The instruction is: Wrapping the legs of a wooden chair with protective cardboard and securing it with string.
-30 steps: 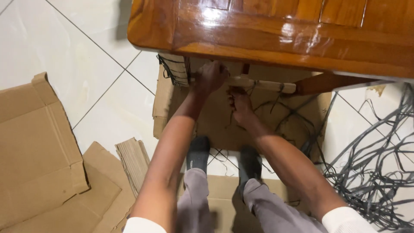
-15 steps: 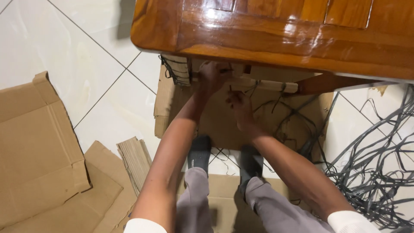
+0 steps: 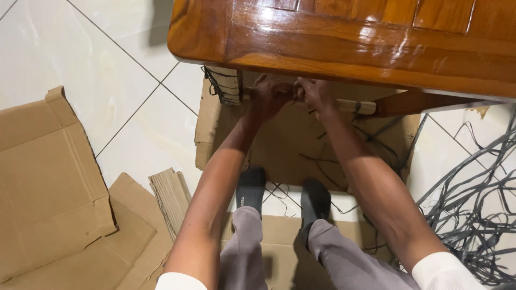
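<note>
Hands meet now: your right hand (image 3: 314, 94) has come up beside the left hand (image 3: 269, 96), both closed on the rail (image 3: 352, 106), dark strip trailing below

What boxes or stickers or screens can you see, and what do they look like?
Flattened cardboard box: lower left on the white tile floor, brown, flaps spread.
Folded cardboard strip: beside it, brown, ridged edge.
Cardboard sheet: under the wooden table, brown, creased.
No labels, signs or screens show.
</note>
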